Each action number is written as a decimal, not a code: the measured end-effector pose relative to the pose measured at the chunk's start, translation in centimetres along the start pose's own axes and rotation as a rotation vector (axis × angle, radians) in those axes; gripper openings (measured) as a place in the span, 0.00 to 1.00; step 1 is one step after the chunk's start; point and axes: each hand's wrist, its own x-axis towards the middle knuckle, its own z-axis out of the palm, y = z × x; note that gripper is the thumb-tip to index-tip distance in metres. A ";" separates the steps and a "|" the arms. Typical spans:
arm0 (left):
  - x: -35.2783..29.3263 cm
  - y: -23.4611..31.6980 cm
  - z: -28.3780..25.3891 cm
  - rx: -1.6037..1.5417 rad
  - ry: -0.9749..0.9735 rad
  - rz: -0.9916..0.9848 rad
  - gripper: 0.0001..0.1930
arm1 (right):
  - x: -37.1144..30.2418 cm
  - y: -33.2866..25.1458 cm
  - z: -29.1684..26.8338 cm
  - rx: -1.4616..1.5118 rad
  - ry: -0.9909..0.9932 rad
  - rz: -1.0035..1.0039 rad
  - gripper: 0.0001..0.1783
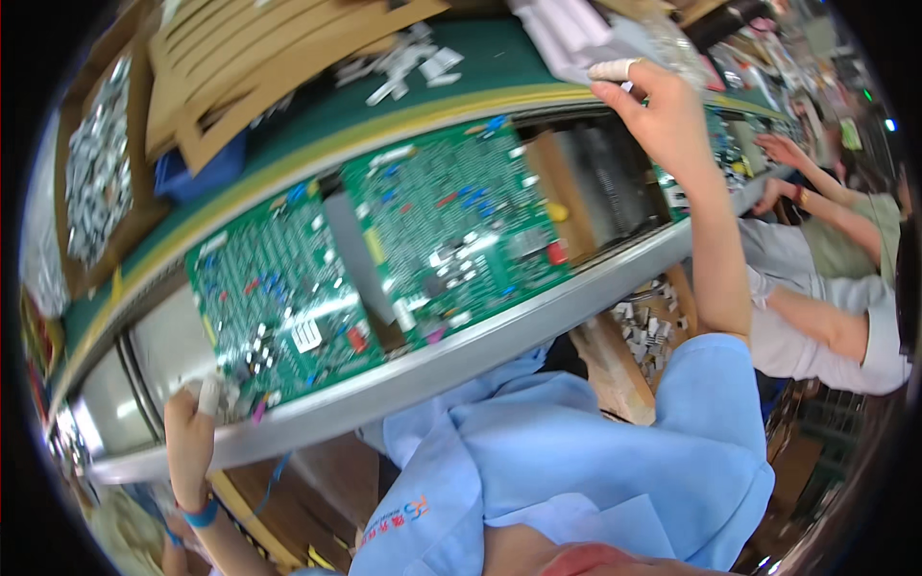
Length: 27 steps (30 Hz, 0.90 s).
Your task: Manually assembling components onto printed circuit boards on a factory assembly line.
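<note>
Two green circuit boards lie side by side on a metal conveyor (499,331): a left circuit board (279,298) and a right circuit board (447,226). At the near left corner of the left board, my left hand (189,442) is closed with covered fingertips; what it grips there is blurred. My right hand (672,120) is raised over the conveyor's far edge, thumb and covered index finger pinched together. Its fingertips are next to a pale lilac bag (567,43). Whatever lies between them is too small to tell.
Beyond the conveyor, a cardboard box (144,125) holds small metallic parts beside a blue bin (202,171) and cardboard dividers (259,58). Loose white pieces (408,67) lie on the green bench. Below right is a box of small parts (648,326). Co-workers' hands (783,154) are at right.
</note>
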 end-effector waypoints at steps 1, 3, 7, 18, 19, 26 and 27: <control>0.3 1.1 0.1 0.028 -0.026 -0.020 0.19 | -0.5 1.6 -0.7 -0.024 0.019 0.063 0.11; 0.6 2.3 -0.1 0.110 -0.042 -0.044 0.21 | -0.4 4.2 -2.9 -0.069 0.038 0.211 0.11; 0.3 3.4 0.2 0.156 -0.022 -0.019 0.21 | 1.4 9.3 -3.2 -0.085 0.072 0.340 0.12; 3.8 13.3 -3.1 0.405 0.227 0.184 0.15 | 9.6 9.2 0.7 0.128 0.063 0.133 0.11; 5.1 15.2 -3.3 0.345 0.249 0.227 0.14 | 10.5 8.1 1.1 0.134 0.067 0.128 0.11; 21.5 21.1 -2.2 0.459 0.638 0.798 0.14 | 20.4 2.6 3.5 -0.070 0.103 -0.146 0.09; 23.7 21.9 -1.7 0.590 0.675 0.739 0.15 | 21.9 2.5 3.8 -0.141 0.093 -0.137 0.10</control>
